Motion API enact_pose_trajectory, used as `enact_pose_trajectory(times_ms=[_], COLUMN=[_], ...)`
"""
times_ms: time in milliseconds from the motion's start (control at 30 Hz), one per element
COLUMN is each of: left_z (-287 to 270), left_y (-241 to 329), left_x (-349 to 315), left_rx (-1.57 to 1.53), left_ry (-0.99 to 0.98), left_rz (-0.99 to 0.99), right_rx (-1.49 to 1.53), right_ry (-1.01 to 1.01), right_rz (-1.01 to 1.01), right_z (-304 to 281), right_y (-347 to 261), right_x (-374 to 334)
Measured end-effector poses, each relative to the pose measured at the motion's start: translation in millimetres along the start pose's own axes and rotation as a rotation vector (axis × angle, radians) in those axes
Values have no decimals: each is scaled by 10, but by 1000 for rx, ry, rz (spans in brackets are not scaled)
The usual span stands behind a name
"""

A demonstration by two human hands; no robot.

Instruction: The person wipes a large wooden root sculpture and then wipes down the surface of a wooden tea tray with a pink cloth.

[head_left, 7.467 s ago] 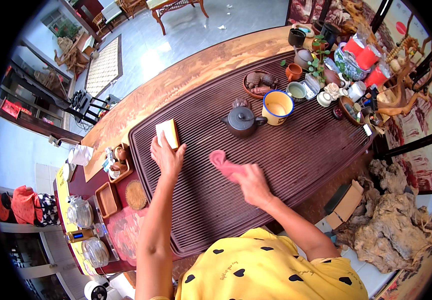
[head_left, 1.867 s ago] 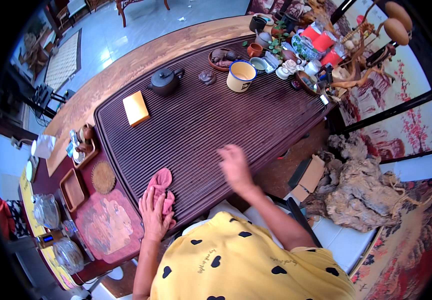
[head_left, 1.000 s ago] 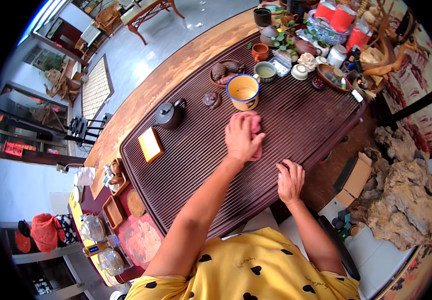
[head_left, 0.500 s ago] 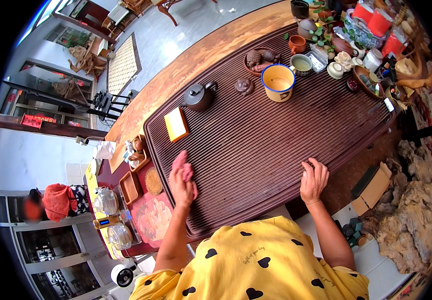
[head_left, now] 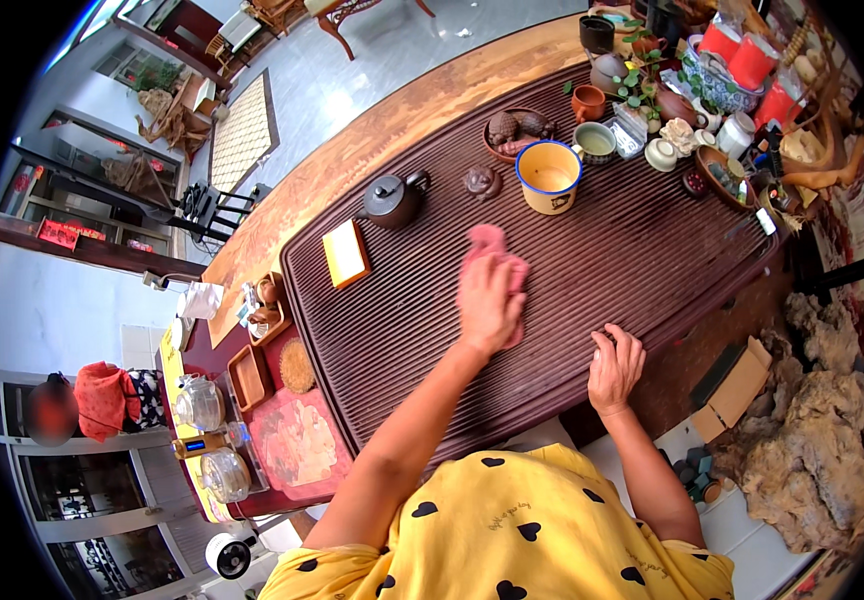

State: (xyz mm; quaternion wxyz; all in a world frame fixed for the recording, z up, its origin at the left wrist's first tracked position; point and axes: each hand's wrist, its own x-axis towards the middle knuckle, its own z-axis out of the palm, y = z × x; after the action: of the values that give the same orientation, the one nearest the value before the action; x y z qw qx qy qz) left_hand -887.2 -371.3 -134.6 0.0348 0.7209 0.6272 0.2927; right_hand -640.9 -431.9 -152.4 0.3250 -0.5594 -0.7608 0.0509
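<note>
My left hand (head_left: pixel 490 308) presses a pink cloth (head_left: pixel 488 243) onto the middle of the ribbed brown tea tray (head_left: pixel 402 330), its fingers closed over the cloth. At the tray's near right edge rests my right hand (head_left: pixel 616 370), loosely bent, with nothing visible in it. Beyond the cloth stand a yellow mug with a blue rim (head_left: pixel 549 190) and a small brown clay figure (head_left: pixel 482 181). A dark teapot (head_left: pixel 392 200) and an orange-and-white box (head_left: pixel 346 253) are on the tray's left part.
Cups, plants and red-lidded jars (head_left: pixel 720 42) crowd the far right corner. Left of the tray are a wooden dish (head_left: pixel 251 377), a round brown mat (head_left: pixel 297 365) and glass kettles (head_left: pixel 200 402). A gnarled wood piece (head_left: pixel 812 460) stands at right. A person in red (head_left: pixel 104 400) is at far left.
My left hand has slid the pink cloth from the tray's left side rightward and away to its middle. My right hand has shifted slightly along the near edge.
</note>
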Motion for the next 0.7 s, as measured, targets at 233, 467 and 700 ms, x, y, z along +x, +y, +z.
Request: enact_pose_trajectory(times_ms=[233,467,700], left_z=[-335,-1249,-1019], left_y=[-272,-974,-1417], left_x=[-305,-1296,-1190], left_rx=[45,169,539], left_ry=[-8,209,282], left_rz=[57,-588,-847], right_rx=[-7,-13,-31], right_ry=[-8,41,10], right_rz=[-8,-9,-15], right_z=[-4,19,15], right_y=[-1,-3,-24], right_x=[-4,25,12])
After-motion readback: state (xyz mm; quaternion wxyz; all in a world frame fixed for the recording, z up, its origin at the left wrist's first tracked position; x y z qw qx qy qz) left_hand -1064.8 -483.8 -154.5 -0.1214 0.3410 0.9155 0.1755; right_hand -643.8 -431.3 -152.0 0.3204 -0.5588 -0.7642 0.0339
